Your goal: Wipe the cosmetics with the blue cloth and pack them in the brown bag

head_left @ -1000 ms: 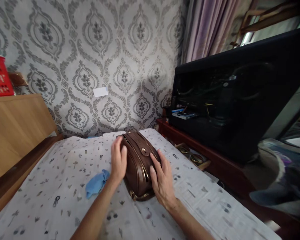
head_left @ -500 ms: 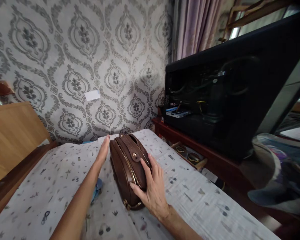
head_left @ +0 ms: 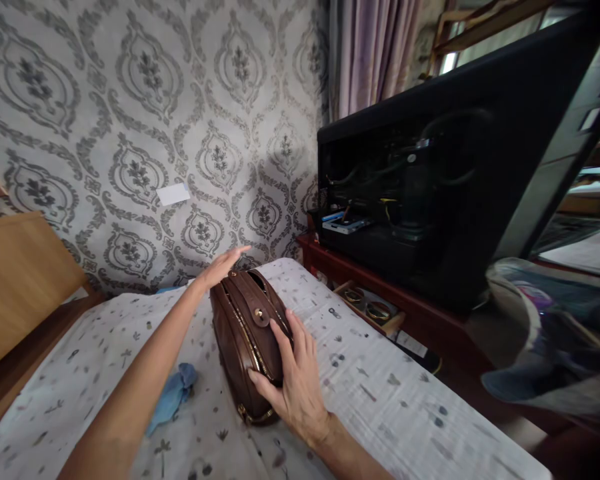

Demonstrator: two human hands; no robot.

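A brown leather bag (head_left: 235,363) with gold zippers and a strap fastened by a gold stud lies on the patterned sheet. Its top shows a dark gap near the far end. My right hand (head_left: 297,377) grips the near right side of the bag, thumb by the zipper and fingers over the top edge. At the bag's far left end, my left hand (head_left: 223,268) is stretched flat, fingers straight and holding nothing; whether it touches the leather I cannot tell. A crumpled blue cloth (head_left: 173,397) lies left of the bag, partly behind my left forearm.
The white patterned sheet (head_left: 370,373) spreads under everything. To the right stand a large black glass-fronted case (head_left: 460,200) and an open drawer (head_left: 395,325) with round gold-rimmed items. A wooden board (head_left: 25,280) rises at left; a denim-like item (head_left: 510,360) hangs at right.
My left hand has moved up and right, from beside the bag to over its far end. My right hand keeps its place on the bag. More of the blue cloth shows.
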